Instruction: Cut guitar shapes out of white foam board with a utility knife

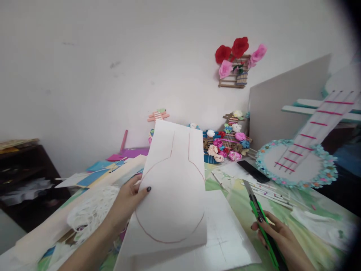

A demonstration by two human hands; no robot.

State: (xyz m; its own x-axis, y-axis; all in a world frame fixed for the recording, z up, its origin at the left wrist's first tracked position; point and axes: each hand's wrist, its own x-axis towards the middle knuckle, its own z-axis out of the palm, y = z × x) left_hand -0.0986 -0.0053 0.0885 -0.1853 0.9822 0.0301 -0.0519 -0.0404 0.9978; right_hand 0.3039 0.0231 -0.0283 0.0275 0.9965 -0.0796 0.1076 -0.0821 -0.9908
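At the left edge of a card [175,199], the left hand [132,194] is gripping, its thumb lying flat on the front and its forearm slanting up from below. Smooth and white, the card is tilting up above a glossy sheet [225,229], showing a reddish outline: round body, narrow neck. The right hand [280,234] is curling around a green cutter [255,207], its metal blade pointing forward. Farther right, a round-bodied model banjo [307,140] is wearing a crumbly turquoise rim.
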